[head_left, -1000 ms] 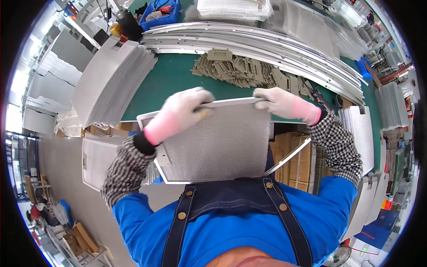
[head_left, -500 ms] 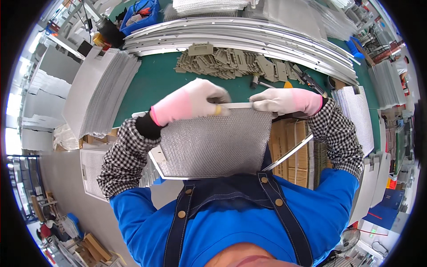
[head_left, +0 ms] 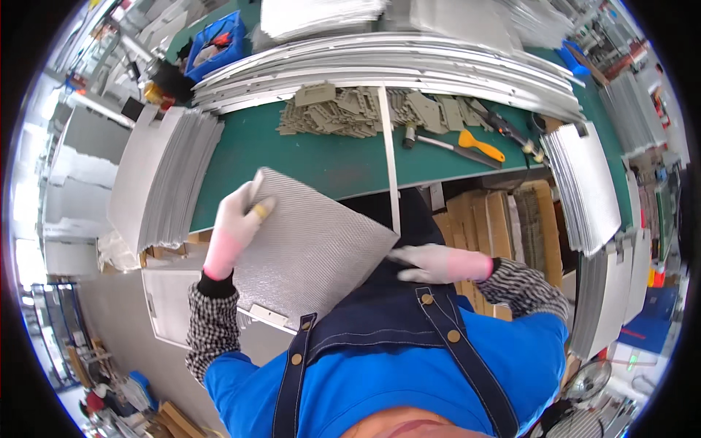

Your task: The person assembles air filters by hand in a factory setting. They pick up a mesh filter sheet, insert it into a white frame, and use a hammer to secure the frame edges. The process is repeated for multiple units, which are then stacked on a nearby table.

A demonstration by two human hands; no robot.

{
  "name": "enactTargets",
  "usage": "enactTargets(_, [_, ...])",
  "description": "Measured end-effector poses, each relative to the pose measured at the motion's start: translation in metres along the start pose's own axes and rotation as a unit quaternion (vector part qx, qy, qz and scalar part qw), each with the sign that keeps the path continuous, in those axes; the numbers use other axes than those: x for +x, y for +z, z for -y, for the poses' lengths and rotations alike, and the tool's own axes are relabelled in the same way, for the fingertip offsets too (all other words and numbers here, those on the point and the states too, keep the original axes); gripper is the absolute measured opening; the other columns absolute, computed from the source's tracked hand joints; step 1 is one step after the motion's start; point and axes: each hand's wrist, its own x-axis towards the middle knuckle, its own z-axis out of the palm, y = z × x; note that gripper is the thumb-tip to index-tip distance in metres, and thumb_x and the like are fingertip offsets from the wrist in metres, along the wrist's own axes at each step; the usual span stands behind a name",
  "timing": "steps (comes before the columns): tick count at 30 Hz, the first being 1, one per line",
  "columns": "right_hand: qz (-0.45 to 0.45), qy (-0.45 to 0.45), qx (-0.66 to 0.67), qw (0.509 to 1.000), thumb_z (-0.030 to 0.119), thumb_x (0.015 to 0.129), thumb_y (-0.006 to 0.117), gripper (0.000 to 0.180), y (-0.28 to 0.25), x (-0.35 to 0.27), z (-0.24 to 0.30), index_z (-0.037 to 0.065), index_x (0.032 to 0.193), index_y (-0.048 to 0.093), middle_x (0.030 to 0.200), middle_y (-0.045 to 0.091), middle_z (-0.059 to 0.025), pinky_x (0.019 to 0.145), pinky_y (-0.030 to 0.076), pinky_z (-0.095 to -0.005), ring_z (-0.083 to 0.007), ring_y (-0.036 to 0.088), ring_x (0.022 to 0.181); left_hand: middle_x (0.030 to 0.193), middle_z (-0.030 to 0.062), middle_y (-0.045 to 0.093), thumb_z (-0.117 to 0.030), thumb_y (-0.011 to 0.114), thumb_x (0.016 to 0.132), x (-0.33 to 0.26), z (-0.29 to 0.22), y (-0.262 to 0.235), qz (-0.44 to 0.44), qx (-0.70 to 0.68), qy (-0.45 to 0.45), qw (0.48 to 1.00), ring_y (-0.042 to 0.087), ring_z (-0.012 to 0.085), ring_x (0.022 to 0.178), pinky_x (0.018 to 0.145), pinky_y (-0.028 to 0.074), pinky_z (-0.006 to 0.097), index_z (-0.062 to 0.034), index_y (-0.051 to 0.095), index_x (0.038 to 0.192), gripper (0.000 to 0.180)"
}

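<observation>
My left hand point(head_left: 239, 219), in a white and pink glove, grips the upper left edge of a silvery metal mesh filter panel point(head_left: 314, 241). The panel lies turned at a slant in front of my apron, with a light edge strip and a small pale plate at its lower left. From its right corner a thin white frame strip point(head_left: 389, 160) points away across the bench edge. My right hand point(head_left: 442, 263) is just below that corner, its fingers stretched out and apart. Whether its fingertips touch the panel, I cannot tell.
A green bench point(head_left: 321, 160) carries a heap of small beige plates point(head_left: 332, 113), long metal strips point(head_left: 380, 58), a scraper point(head_left: 482, 146) with an orange handle, and a power tool point(head_left: 515, 135). Panel stacks point(head_left: 164, 182) stand left and right point(head_left: 584, 186). Cardboard point(head_left: 471, 219) is below the bench.
The panel has turned, and its loose frame strip now points away over the bench. My left hand has moved left and nearer; my right hand has let go of the top edge and come nearer.
</observation>
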Motion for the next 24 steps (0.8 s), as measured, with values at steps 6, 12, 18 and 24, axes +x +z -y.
enactTargets(6, [-0.518,-0.185,0.111,0.828,0.018,0.098,0.061,0.043,-0.09,0.063,0.078,-0.002,0.135,0.051,0.113,0.067,-0.0166,0.095,0.05,-0.035,-0.0221,0.065,0.106,0.111,0.008,0.067,-0.02,0.062,0.102,-0.006,-0.078,-0.003,-0.331,-0.111,0.252,0.902,0.059,0.0144,0.106,0.091,0.048,0.03,0.0048,0.062,0.116,0.029])
enactTargets(12, [-0.58,-0.291,0.214,0.73,0.018,0.101,0.061,0.028,-0.157,0.055,0.063,-0.003,0.119,0.062,0.103,0.067,-0.0022,0.084,0.048,-0.0249,-0.0082,0.06,0.092,0.074,0.0039,0.044,-0.027,0.046,0.105,0.043,-0.076,0.038,-0.49,-0.052,0.332,0.804,0.042,0.0173,0.069,0.066,0.039,0.038,0.001,0.052,0.085,0.036])
enactTargets(18, [-0.527,-0.211,0.323,0.758,0.017,0.1,0.062,0.03,-0.136,0.037,0.046,-0.003,0.123,0.062,0.108,0.066,0.0,0.091,0.047,-0.0266,-0.0056,0.056,0.1,0.073,-0.0035,0.038,-0.035,0.049,0.107,0.03,-0.071,0.071,-0.36,-0.164,0.26,0.881,0.033,0.0075,0.067,0.06,0.03,0.026,-0.0006,0.053,0.095,0.036])
enactTargets(24, [-0.455,-0.067,0.233,0.857,0.026,0.096,0.069,0.03,-0.145,0.033,0.027,0.0,0.111,0.064,0.093,0.058,0.0036,0.08,0.043,-0.0224,-0.0065,0.05,0.085,0.094,0.0003,0.055,-0.033,0.052,0.107,-0.002,-0.004,0.1,-0.157,-0.209,0.1,0.96,0.046,0.0085,0.088,0.082,0.04,0.025,0.0056,0.059,0.116,0.04])
